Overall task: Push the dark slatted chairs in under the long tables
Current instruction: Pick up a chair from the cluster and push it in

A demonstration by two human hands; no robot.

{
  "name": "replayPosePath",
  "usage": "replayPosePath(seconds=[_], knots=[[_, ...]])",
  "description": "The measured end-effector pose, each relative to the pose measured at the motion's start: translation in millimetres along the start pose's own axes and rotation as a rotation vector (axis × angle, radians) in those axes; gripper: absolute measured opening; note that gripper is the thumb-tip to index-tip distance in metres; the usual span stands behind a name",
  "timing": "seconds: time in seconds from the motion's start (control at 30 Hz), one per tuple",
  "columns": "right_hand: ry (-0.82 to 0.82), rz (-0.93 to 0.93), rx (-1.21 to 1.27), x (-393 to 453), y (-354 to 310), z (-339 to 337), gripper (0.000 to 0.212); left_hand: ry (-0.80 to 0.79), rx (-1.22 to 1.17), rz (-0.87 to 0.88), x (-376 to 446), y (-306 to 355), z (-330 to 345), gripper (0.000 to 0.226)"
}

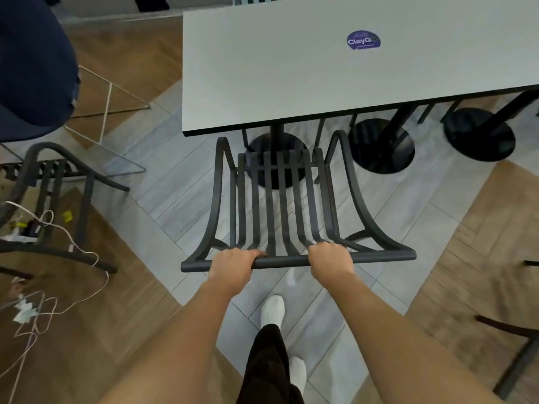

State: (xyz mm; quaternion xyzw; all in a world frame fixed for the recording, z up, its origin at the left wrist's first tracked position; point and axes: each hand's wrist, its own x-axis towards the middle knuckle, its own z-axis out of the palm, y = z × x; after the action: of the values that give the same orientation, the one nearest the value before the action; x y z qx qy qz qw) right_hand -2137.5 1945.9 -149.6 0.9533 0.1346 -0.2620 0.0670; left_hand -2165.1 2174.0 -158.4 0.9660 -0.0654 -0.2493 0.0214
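A dark slatted chair (280,199) stands in front of me, its back nearest me and its seat front just at the near edge of the long white table (262,91). My left hand (233,268) grips the chair's top rail left of centre. My right hand (331,259) grips the same rail right of centre. Fingers of both hands curl over the rail. The armrest tips reach up to the table's edge. Black round table bases (382,144) stand under the table.
A second dark slatted chair (58,185) stands at the left with white cables (73,243) trailing around it. A navy padded seat (32,68) on a wire frame is at the upper left. Part of another dark chair (513,360) shows at the right edge. My feet are below the chair.
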Motion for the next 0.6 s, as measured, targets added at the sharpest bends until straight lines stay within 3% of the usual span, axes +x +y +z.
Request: replayPosePath(seconds=[0.23,0.6], knots=[[0.017,-0.015,-0.006,40.0,26.0,-20.8,0.020,0.006,-0.076,-0.009,42.1,4.5,-17.0,0.049],[0.023,-0.022,-0.006,46.9,29.4,-21.3,0.021,-0.032,0.054,-0.020,48.5,9.9,-27.4,0.056]])
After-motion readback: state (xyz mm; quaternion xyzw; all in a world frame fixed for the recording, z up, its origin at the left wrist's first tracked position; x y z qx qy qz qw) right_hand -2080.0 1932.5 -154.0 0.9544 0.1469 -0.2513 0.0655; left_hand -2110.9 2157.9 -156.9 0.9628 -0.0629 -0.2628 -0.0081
